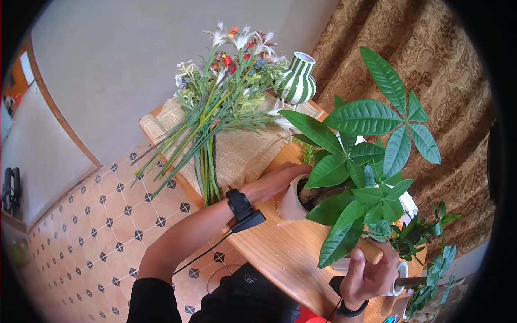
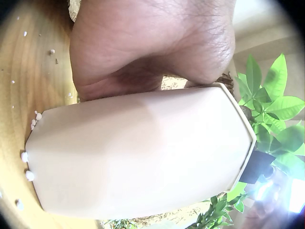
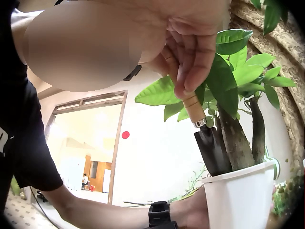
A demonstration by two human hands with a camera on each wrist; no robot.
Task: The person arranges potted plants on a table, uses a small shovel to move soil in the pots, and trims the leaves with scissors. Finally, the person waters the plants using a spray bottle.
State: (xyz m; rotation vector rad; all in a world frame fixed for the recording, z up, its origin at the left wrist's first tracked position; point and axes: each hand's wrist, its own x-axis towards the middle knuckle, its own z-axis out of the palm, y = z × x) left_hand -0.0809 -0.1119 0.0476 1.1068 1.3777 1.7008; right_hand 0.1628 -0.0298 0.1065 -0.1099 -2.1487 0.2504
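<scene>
A potted plant with broad green leaves [image 1: 363,117] and woody stems [image 3: 237,145] stands in a white plant pot [image 1: 291,205] on the wooden table [image 1: 269,237]. My left hand [image 1: 274,183] grips the side of the pot; in the left wrist view the palm lies along its wall [image 2: 143,152] and the fingers go out of sight. With my right hand [image 1: 372,277] I hold a small trowel [image 3: 213,152] by its wooden handle [image 1: 370,251]. The dark blade points down inside the rim, beside the stems, its tip hidden in the pot.
A bunch of long-stemmed flowers [image 1: 215,113] lies on newspaper [image 1: 242,153] at the table's far left. Behind it stands a green-and-white striped vase [image 1: 299,81]. Another leafy plant [image 1: 431,280] is at the right, before a patterned curtain [image 1: 420,48]. White crumbs [image 2: 30,175] dot the tabletop.
</scene>
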